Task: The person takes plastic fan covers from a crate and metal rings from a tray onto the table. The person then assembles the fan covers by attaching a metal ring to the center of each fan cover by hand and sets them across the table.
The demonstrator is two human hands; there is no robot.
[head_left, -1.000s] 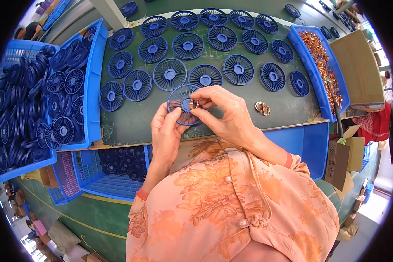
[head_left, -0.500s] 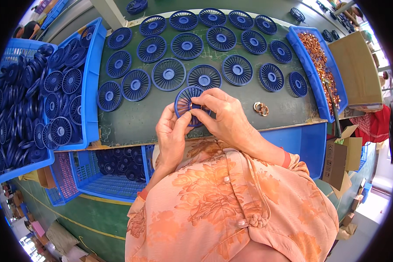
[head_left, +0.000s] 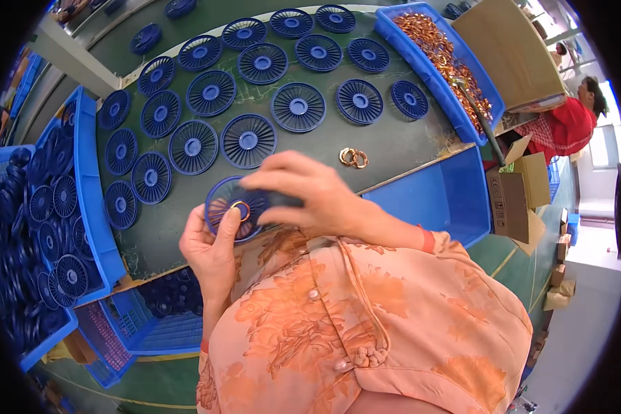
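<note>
My left hand grips a round dark-blue spoked plastic disc just above the bench's near edge. Its thumb presses by a shiny copper-coloured ring at the disc's hub. My right hand is at the disc's right side, thumb and fingers apart and blurred by motion; a dark-blue smear shows between them, and I cannot make out its edges. Two or so loose copper-coloured rings lie on the bench to the right of that hand.
Several similar discs lie in rows on the green bench. At left stand blue crates full of discs. A blue tray of copper-coloured rings stands at right, beside a cardboard box. Another person in red is farther right.
The view has turned, so the bench has shifted left in it. My right fingers have come off the disc's hub and spread apart. The ring at the hub now shows plainly.
</note>
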